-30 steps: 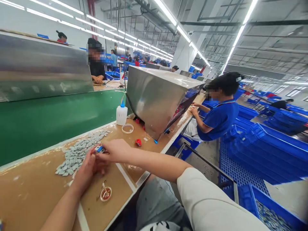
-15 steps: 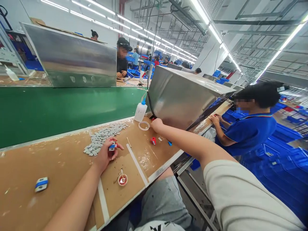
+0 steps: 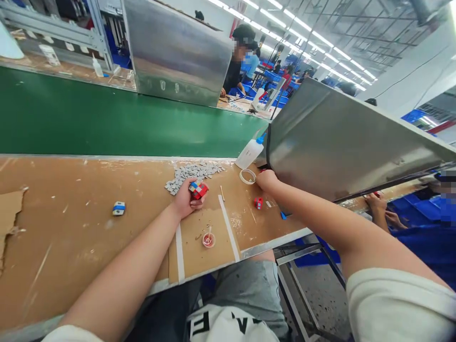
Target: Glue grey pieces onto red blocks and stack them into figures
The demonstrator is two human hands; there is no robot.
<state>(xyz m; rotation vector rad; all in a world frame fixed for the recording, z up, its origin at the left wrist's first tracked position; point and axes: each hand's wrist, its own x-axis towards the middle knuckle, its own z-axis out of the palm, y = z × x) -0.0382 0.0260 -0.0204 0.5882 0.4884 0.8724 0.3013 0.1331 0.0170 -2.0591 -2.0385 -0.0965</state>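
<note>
My left hand (image 3: pixel 185 198) is closed around a small red, white and blue block (image 3: pixel 198 189), lifted over the table beside a pile of small grey flat pieces (image 3: pixel 190 175). My right hand (image 3: pixel 267 181) reaches to the foot of a metal panel (image 3: pixel 342 147). Its fingers are hidden, and a bit of red shows just behind it. Close to that hand lies a white ring (image 3: pixel 247 176), with a white squeeze bottle (image 3: pixel 250 153) tilted behind it. A red block-shaped piece (image 3: pixel 258 203) rests nearer the table's front edge.
A small cup of red stuff (image 3: pixel 208 240) with a stick in it stands on a taped cardboard sheet (image 3: pixel 194 261). Further left sits a white block with a blue band (image 3: pixel 118 208). A green surface (image 3: pixel 124 126) runs behind the table. A co-worker's hands (image 3: pixel 377 204) are at right.
The view has swung left. The block in my left hand now shows red as well as white and blue. My right hand remains by the panel's foot; the bottle leans more in view.
</note>
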